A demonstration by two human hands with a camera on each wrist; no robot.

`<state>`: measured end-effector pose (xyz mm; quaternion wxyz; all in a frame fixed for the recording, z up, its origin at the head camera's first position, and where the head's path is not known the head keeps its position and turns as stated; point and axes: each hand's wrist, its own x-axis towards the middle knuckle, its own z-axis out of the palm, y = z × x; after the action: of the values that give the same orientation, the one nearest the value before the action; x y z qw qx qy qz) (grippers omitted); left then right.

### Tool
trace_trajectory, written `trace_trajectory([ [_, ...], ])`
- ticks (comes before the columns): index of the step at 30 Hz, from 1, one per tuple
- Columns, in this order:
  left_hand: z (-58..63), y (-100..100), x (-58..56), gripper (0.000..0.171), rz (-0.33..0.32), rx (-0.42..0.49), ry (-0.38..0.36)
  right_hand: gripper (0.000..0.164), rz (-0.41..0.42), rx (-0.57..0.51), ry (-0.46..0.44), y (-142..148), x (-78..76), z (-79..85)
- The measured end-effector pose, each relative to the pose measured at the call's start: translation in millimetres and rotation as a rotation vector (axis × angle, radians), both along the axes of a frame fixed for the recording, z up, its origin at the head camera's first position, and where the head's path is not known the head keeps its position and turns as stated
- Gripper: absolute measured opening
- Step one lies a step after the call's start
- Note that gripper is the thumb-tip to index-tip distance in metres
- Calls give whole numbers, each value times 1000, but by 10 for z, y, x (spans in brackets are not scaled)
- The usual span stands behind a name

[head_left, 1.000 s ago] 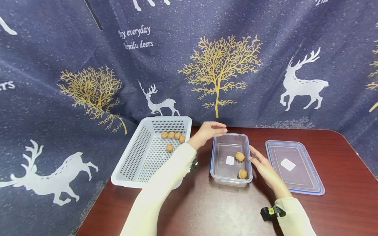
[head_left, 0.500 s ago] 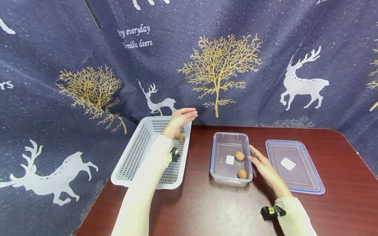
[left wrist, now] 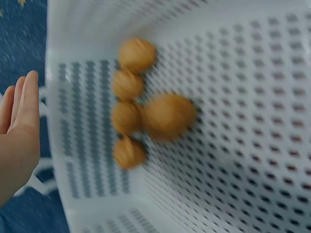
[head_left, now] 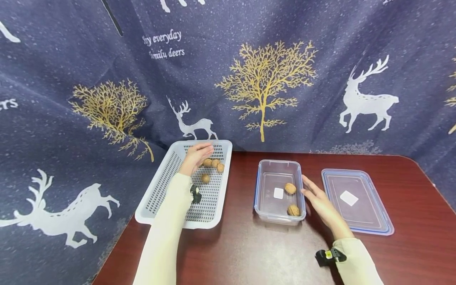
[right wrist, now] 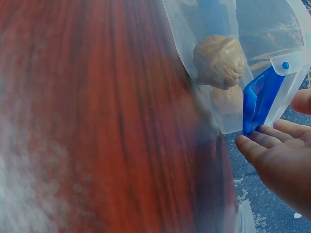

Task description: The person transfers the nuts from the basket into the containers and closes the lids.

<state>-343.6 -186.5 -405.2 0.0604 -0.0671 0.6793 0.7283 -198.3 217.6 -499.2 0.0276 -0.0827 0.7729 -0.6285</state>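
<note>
My left hand (head_left: 194, 158) hovers over the back of the white perforated basket (head_left: 153, 190), its fingers extended and holding nothing. Several walnuts (left wrist: 169, 116) lie in that basket, a row of them along one wall and one apart from the row. On the right, my right hand (head_left: 322, 204) rests its fingertips at the side of the clear plastic container (head_left: 270, 217), by a blue clip (right wrist: 262, 99) in the right wrist view. Inside the container are two walnuts (head_left: 293, 210), one behind the other near its right wall.
A clear lid (head_left: 370, 206) with a blue seal lies flat on the dark red table (head_left: 242, 253), right of the container. Behind the table hangs a navy cloth (head_left: 199, 79) printed with deer and trees.
My left hand has moved left from beside the container, across the basket's rim, and lowered over the basket. The right hand stays at the container's side.
</note>
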Motion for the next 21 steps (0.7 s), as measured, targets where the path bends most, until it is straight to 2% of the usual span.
trace_trajectory([
  [5,-157,-197,41,45,7,-46,-38,58,1,-3,4,-6,3,3],
  [12,-384,-399,81,47,-23,-108,-89,58,4,-6,7,-11,12,11],
  [18,-500,-500,106,49,-47,-162,-101,58,7,-13,4,-13,7,21],
  [21,-543,-532,112,48,-36,-166,-140,58,8,-11,7,-12,1,22],
])
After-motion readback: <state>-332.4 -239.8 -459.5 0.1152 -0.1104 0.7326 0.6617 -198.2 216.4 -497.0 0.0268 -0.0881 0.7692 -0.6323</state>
